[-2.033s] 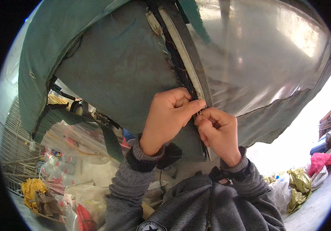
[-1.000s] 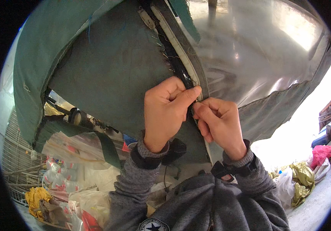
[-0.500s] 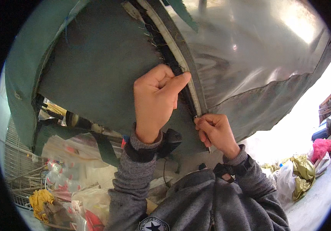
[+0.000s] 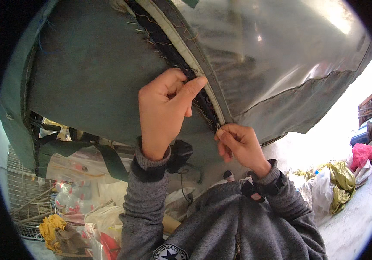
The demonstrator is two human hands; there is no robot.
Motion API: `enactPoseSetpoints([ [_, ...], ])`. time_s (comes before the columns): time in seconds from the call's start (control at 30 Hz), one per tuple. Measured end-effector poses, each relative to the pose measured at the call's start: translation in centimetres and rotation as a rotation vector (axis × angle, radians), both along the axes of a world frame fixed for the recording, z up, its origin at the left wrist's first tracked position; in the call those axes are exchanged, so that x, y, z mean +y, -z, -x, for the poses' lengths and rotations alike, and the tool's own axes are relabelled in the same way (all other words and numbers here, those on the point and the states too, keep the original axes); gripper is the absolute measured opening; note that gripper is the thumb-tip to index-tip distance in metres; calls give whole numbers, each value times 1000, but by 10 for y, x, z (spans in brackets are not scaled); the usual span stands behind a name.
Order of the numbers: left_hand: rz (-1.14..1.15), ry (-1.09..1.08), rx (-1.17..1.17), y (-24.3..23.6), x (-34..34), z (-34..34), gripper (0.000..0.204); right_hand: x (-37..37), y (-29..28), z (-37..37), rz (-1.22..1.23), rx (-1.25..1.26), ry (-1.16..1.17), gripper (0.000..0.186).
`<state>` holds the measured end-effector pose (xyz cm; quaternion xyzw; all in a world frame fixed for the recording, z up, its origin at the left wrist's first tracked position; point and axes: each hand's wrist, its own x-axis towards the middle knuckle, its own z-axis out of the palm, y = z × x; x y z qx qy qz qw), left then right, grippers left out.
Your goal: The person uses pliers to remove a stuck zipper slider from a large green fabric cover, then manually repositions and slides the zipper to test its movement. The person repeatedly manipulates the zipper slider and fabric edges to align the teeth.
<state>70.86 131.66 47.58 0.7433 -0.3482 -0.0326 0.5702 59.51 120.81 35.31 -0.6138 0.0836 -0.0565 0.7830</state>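
Note:
A dark green fabric cover (image 4: 90,65) hangs in front of me, joined to a clear plastic sheet (image 4: 281,52) with a grey border. Between them a black zipper (image 4: 162,43) with frayed threads runs down beside a pale strip (image 4: 175,37). My left hand (image 4: 164,110) is closed, its thumb and bent fingers pinching the zipper's edge and pale strip partway down. Lower and to the right, my right hand (image 4: 243,146) pinches the zipper's lower end, where a small metal piece, seemingly the slider, shows at the fingertips. My right fingers partly hide it.
Below left are a wire rack (image 4: 23,190), clear plastic bottles (image 4: 73,197) and a yellow cloth (image 4: 51,232). Olive and white bags (image 4: 341,184) and a pink bag (image 4: 361,156) lie on the floor at right. A dark strap (image 4: 112,162) dangles from the cover.
The cover, zipper and left hand have shifted a little leftward in view. Both hands keep their pinches, and the right fingers sit slightly higher at the zipper's lower end.

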Motion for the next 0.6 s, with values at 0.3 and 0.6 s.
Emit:
enactPoseSetpoints([
  [0.3,-51,5,-72,4,4,12,29,4,4,5,-25,-18,40,19],
  [0.6,117,-16,-159,4,2,15,33,11,9,2,6,-2,114,18],
])
